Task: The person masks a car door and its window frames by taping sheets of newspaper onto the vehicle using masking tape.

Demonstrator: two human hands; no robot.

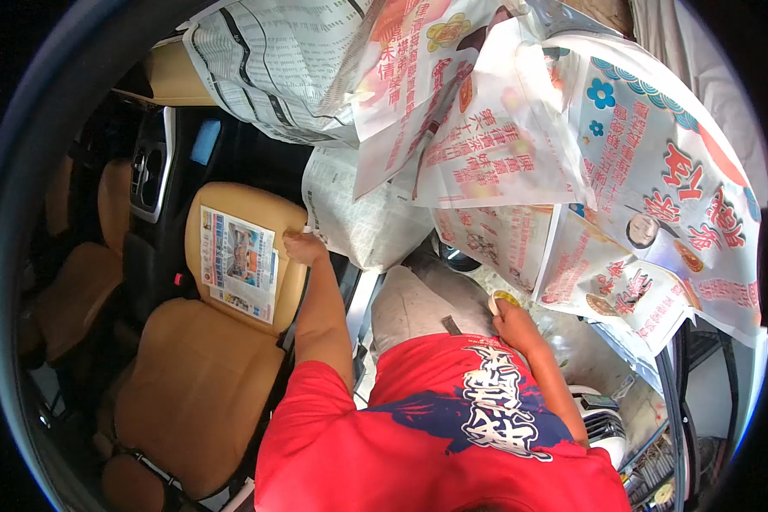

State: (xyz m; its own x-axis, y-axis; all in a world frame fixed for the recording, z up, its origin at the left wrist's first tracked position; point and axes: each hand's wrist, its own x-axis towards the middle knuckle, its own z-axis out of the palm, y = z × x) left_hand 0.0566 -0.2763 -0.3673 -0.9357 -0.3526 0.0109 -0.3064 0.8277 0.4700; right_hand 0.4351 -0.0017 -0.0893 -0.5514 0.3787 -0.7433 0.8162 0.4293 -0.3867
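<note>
My left hand (305,247) is closed, over the front edge of a tan car seat. Its fingers are beside the lower left edge of a hanging newspaper sheet (363,209); whether they pinch that sheet or a small piece of something, I cannot make out. Down by my right thigh, my right hand (515,324) grips a roll of tape (503,299), pale with a yellowish centre. A folded newspaper (239,266) with a colour picture lies flat on the tan seat (198,200), left of my left hand.
Newspaper sheets (282,64) and red-printed sheets (495,149) cover the dashboard side and the open door. A center console (152,175) and a blue item (205,141) lie at left. The door frame (676,401) stands at right, near a white-and-black object (604,418).
</note>
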